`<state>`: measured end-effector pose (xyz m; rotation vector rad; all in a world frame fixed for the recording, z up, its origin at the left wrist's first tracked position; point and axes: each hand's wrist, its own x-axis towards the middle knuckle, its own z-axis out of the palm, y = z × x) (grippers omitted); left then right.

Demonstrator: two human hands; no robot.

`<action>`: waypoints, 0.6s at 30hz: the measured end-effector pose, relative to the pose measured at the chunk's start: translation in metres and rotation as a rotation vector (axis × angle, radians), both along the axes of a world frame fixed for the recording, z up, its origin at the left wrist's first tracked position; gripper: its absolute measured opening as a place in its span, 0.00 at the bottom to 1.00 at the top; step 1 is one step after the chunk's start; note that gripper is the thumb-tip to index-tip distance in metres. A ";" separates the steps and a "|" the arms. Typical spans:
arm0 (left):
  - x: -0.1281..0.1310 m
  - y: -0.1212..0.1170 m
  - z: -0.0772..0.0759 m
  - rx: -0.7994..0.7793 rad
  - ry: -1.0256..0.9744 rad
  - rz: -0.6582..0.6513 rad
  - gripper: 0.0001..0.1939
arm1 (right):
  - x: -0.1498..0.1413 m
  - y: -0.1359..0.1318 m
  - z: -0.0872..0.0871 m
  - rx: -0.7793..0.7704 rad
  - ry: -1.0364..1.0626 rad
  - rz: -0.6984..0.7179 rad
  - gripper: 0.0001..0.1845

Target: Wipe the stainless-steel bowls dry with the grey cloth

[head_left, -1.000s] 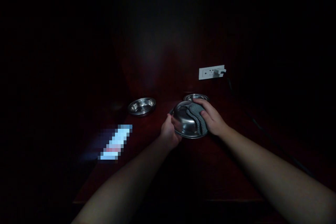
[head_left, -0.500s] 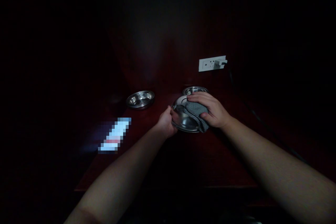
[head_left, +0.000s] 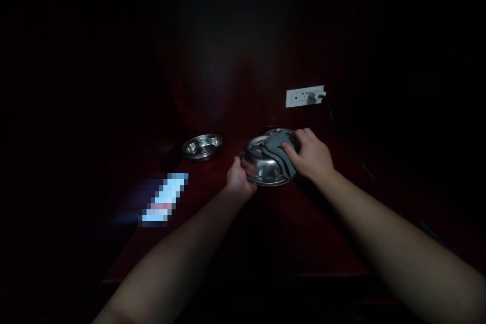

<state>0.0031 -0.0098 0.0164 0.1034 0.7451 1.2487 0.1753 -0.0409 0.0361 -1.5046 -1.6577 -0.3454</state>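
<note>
A shiny metal bowl (head_left: pixel 266 169) is held bottom-up above the dark red table, its rounded outside facing me. My left hand (head_left: pixel 240 179) grips its rim on the left, thumb on top and the other fingers hidden beneath. My right hand (head_left: pixel 312 154) presses a folded grey cloth (head_left: pixel 280 149) against the right side of the bowl, thumb over the cloth; part of the fingers is hidden behind it. Just behind the held bowl, another metal dish (head_left: pixel 281 132) is partly covered from sight.
Shallow metal bowls (head_left: pixel 202 147), apparently stacked, stand at the back left of the table (head_left: pixel 299 248). A bright pixelated rectangle (head_left: pixel 163 200) lies on the left. On the back wall is a white socket plate (head_left: pixel 298 97) with a plug and a cable running down the right side.
My right hand and the cloth have slid across the bowl toward its right edge. The bowl has tilted, showing more of its rounded side. The view has shifted slightly.
</note>
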 end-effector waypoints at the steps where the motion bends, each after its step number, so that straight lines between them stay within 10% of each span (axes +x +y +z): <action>1: 0.001 -0.001 0.000 0.022 0.003 0.013 0.14 | -0.001 0.000 -0.001 -0.036 0.013 -0.012 0.25; 18: 0.005 -0.010 -0.003 0.237 0.020 0.043 0.20 | -0.007 0.014 -0.034 -0.134 0.419 0.344 0.28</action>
